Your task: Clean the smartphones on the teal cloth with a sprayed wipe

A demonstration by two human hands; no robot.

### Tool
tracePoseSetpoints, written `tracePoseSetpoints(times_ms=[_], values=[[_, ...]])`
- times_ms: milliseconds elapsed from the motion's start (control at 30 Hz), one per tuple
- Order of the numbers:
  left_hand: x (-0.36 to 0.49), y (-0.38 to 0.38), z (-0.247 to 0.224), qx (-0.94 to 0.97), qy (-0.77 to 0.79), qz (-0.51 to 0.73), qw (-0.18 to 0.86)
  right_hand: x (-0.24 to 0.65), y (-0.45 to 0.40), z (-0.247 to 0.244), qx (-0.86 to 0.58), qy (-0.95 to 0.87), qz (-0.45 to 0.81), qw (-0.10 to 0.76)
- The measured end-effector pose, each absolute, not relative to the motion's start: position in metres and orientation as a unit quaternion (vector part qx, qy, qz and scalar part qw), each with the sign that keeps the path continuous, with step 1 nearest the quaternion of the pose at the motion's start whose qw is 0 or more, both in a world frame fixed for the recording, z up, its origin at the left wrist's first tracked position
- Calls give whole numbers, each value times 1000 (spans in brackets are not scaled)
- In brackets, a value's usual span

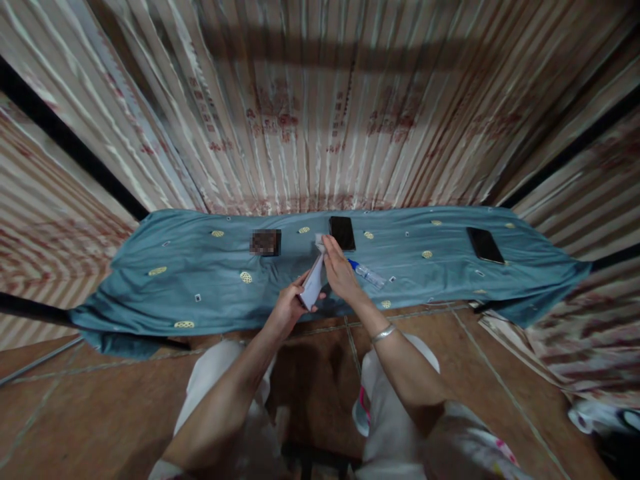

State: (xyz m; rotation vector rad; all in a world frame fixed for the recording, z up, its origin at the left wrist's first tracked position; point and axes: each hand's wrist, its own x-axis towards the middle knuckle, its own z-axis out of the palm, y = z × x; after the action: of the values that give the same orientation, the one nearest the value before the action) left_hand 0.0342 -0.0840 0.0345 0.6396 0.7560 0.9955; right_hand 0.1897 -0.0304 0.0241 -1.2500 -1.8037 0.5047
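Grip of the left hand [289, 300] is closed around a pale phone-like thing [313, 287], tilted above the desk [125, 293]; the right hand [341, 268] has a whitish piece [320, 241] at its fingertips, how firmly I cannot tell. Handling seems under way, not finished; whether the two dark flat devices [342, 233] [485, 245] are done is unclear.

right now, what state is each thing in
phone: tilted, in left grip
tissue: at right grip
bottle: on its side
middle slab: flat, dark face up
right slab: flat, dark face up
left item: blurred, can't tell
cloth: spread, wrinkled
curtain: hanging in folds
bracelet: worn
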Motion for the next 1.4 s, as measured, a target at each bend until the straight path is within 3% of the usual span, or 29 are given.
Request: tracePoseSetpoints(times_ms=[500,967,1400], values=[[21,-83,45,236,301,491,783,165,-32,2,-532,-676,269,433],[24,-76,42,228,333,527,748,146,-74,24,-420,-775,258,396],[31,-72,39,250,351,567,702,157,-77,34,-405,-760,291,416]])
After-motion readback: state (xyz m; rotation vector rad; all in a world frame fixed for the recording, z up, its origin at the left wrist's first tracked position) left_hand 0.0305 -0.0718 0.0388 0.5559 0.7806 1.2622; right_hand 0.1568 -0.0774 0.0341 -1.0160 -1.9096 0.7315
